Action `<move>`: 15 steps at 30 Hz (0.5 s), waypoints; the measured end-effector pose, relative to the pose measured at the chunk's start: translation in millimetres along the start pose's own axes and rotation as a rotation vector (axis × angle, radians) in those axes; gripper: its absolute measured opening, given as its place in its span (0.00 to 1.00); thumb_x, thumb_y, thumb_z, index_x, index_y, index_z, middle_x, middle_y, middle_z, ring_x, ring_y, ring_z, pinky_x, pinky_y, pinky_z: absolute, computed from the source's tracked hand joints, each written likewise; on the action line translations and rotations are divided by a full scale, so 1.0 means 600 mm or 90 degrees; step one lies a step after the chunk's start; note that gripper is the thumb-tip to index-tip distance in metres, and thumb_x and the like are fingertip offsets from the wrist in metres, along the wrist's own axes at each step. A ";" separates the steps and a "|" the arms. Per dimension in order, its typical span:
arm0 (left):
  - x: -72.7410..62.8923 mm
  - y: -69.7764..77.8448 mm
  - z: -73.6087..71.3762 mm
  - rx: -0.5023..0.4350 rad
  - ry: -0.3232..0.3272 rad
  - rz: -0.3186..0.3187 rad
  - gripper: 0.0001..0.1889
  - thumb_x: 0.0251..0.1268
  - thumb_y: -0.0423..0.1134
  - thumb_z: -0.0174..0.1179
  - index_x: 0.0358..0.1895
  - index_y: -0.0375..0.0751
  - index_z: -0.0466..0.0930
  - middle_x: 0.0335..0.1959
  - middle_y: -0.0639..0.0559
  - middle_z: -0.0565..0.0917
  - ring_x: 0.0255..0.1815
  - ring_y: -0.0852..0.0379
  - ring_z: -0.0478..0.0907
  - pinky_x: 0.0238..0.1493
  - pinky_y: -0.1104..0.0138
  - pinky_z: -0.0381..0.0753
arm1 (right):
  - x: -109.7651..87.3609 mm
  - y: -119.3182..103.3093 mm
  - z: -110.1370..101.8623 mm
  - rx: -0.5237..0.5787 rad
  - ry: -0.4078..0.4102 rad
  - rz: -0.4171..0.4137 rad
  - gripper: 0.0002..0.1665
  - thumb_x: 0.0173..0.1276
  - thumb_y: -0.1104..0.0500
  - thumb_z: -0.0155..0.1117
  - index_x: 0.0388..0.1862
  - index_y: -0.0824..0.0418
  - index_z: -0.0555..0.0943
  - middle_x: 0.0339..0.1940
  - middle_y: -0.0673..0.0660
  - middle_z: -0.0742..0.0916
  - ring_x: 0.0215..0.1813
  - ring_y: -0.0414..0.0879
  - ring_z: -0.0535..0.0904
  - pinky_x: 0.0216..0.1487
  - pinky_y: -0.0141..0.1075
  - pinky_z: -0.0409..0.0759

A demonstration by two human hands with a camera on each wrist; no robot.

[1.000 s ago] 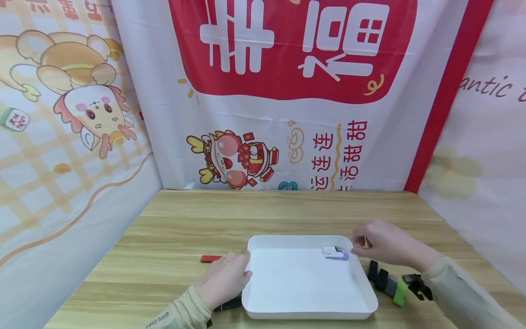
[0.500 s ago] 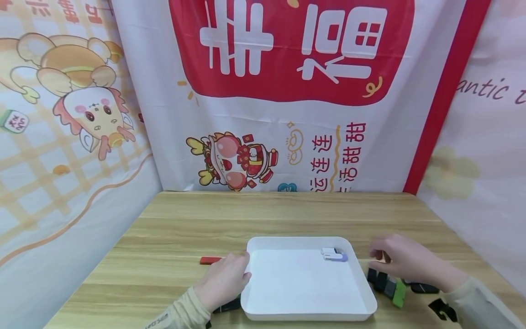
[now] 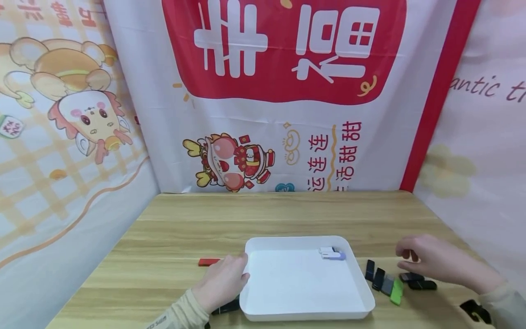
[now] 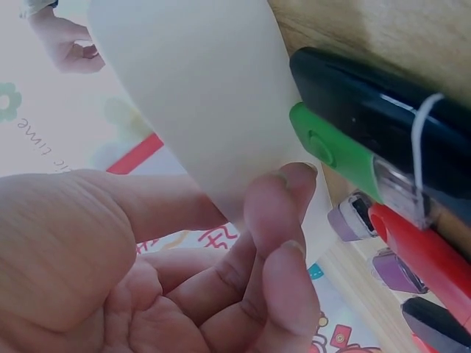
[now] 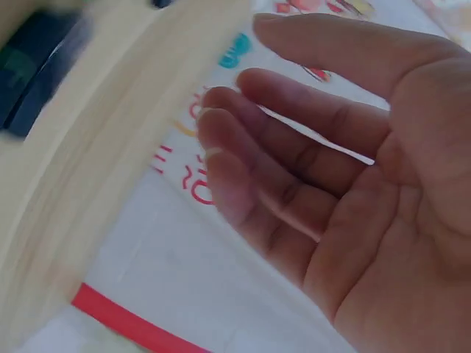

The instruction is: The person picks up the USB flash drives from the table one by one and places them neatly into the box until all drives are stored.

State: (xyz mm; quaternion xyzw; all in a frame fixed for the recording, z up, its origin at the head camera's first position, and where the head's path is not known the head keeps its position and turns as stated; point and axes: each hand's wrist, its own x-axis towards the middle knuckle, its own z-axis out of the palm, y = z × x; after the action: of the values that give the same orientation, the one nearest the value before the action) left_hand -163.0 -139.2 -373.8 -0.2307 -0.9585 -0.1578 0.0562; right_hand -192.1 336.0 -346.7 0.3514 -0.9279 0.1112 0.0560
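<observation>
Printed cloths [image 3: 279, 112] hang behind and at both sides of a wooden worktop [image 3: 263, 212]. Toward the near edge of this worktop lies a white tray [image 3: 304, 285]; the left hand [image 3: 222, 279] of a person grips its left wall. Inside the tray's far right corner, two pale USB sticks [image 3: 334, 256] lie side by side. Near the worktop's right edge, the right hand [image 3: 429, 258] is raised and loosely open, with bent fingers and nothing held. Just beside it lie dark sticks [image 3: 423, 285]; a grey stick [image 3: 387, 284] and a green stick [image 3: 396, 291] are nearer to the tray. On the tray's other side, a red stick [image 3: 208, 262] lies beside the left hand.
</observation>
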 end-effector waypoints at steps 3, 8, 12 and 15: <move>0.001 0.001 0.004 0.003 0.000 -0.009 0.14 0.61 0.32 0.66 0.46 0.27 0.78 0.18 0.53 0.71 0.12 0.62 0.65 0.11 0.69 0.64 | -0.005 0.019 0.000 -0.003 -0.005 -0.032 0.11 0.57 0.60 0.76 0.30 0.48 0.79 0.27 0.33 0.75 0.28 0.31 0.71 0.26 0.31 0.73; 0.001 0.002 0.006 0.002 -0.002 0.000 0.16 0.61 0.32 0.66 0.48 0.24 0.77 0.17 0.54 0.69 0.12 0.62 0.64 0.11 0.70 0.64 | -0.020 0.052 0.000 0.008 0.005 -0.062 0.13 0.55 0.61 0.76 0.31 0.48 0.80 0.29 0.34 0.76 0.29 0.30 0.72 0.26 0.32 0.74; 0.001 0.002 0.004 -0.004 -0.004 0.002 0.17 0.61 0.32 0.65 0.49 0.23 0.77 0.15 0.55 0.68 0.11 0.63 0.63 0.11 0.71 0.62 | -0.026 0.067 -0.002 0.022 -0.006 -0.056 0.12 0.55 0.59 0.77 0.33 0.48 0.81 0.30 0.35 0.78 0.30 0.31 0.72 0.27 0.32 0.75; 0.002 0.001 0.004 -0.005 -0.003 0.001 0.15 0.61 0.32 0.65 0.48 0.25 0.77 0.15 0.56 0.67 0.10 0.63 0.62 0.10 0.72 0.61 | -0.027 0.069 -0.003 0.044 -0.045 -0.034 0.12 0.54 0.56 0.78 0.32 0.48 0.81 0.30 0.36 0.78 0.31 0.32 0.73 0.28 0.33 0.75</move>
State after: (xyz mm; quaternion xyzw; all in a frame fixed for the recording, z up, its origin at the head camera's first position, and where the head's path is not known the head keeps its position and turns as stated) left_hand -163.8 -137.6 -375.5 -0.2322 -0.9578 -0.1608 0.0533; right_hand -207.2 377.0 -354.5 0.3815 -0.9152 0.1296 0.0140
